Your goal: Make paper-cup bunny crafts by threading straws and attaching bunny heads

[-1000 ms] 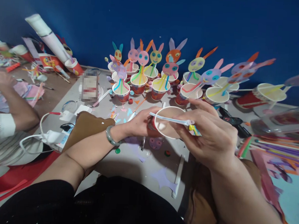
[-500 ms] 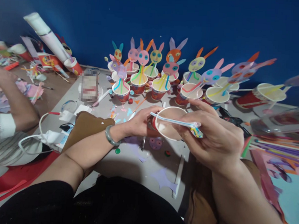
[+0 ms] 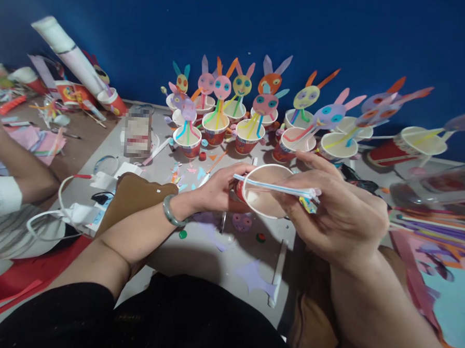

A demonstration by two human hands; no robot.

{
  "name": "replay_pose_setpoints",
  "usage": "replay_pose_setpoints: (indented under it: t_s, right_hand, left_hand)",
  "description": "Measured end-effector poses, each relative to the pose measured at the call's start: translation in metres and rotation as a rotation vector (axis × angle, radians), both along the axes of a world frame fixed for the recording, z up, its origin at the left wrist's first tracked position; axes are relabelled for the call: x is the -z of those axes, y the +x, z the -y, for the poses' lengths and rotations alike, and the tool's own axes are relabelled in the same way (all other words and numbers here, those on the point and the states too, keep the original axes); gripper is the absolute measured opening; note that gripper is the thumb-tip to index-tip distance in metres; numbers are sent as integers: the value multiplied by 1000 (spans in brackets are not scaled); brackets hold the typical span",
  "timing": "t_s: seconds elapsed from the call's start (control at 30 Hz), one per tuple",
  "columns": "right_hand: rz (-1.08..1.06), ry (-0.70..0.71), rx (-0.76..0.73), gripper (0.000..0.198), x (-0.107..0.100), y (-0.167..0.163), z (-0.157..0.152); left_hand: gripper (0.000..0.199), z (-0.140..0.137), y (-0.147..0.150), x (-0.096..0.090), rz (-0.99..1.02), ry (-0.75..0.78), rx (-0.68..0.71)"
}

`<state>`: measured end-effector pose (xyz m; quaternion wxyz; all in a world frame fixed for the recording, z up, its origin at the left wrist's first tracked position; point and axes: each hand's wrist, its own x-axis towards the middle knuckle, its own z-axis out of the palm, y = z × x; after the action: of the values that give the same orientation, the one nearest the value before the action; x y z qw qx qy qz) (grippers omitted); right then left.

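Observation:
My left hand (image 3: 218, 191) is closed round the side of a red paper cup (image 3: 260, 205) with a white inside, its mouth tilted toward me. My right hand (image 3: 341, 216) pinches a thin bundle of white straws with blue stripes (image 3: 273, 187), which lies across the cup's mouth. The straws' left ends reach the rim by my left fingers. Some right fingertips are hidden behind the cup's right side. A small yellow and blue patterned piece (image 3: 307, 204) shows under the right fingers; whether it belongs to the cup, I cannot tell.
Several cups with rabbit-faced straw figures (image 3: 222, 88) line the blue wall. A purple paper scrap (image 3: 255, 278) and a white stick (image 3: 279, 272) lie before me. Colored straws (image 3: 434, 228) lie right, white cables (image 3: 78, 212) left. Another person's arm (image 3: 19, 152) is at far left.
My right hand has shifted slightly right, and the straws' right end has moved with it. The cup and my left hand hold nearly still. The other person's arm has moved left.

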<state>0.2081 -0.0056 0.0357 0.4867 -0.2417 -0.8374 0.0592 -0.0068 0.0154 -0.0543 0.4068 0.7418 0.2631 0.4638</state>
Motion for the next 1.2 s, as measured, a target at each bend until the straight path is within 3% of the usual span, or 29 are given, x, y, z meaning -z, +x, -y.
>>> replay_pose_setpoints:
  t_s: [0.33,0.7,0.97,1.2]
  right_hand:
    - [164,5,33,16,0,1,-3]
    - [191,-43,35,9,5,-1,-6]
    - [183,13,5,12,11,-2,-11]
    - [167,-39,-26,8,12,-1,-10]
  left_hand:
    - [67,2,0,0,-50,-142,-15]
    - [63,2,4,9,-35,11,-107]
    - [59,1,5,10,-6,125,-127]
    - [65,2,4,8,-52,15,-127]
